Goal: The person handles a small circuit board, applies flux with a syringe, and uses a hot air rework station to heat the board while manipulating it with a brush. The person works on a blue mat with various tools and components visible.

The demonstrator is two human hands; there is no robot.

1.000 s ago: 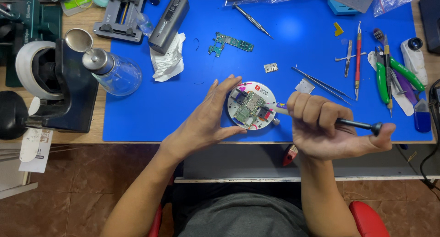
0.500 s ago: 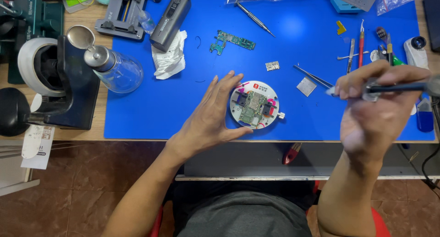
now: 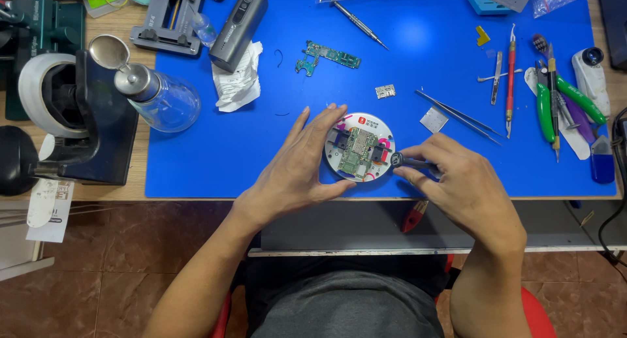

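A round white holder (image 3: 358,122) lies near the front edge of the blue mat (image 3: 405,70), with a small green circuit board (image 3: 358,152) clamped in its middle. My left hand (image 3: 294,171) cups the holder's left side, fingers spread along its rim. From the right, my right hand (image 3: 460,188) pinches a small dark tool (image 3: 405,160) whose tip touches the holder's right edge, beside the board.
A glass bottle (image 3: 160,99) and a black microscope stand (image 3: 65,116) sit at the left. A grey device (image 3: 238,28), crumpled paper (image 3: 238,77) and another circuit board (image 3: 326,56) lie farther back. Tweezers (image 3: 457,116) and several hand tools (image 3: 552,103) lie at the right.
My right hand lifted a long dark-handled tool away to the right, and is now back at the holder with a small dark tool. My left hand stayed on the holder.
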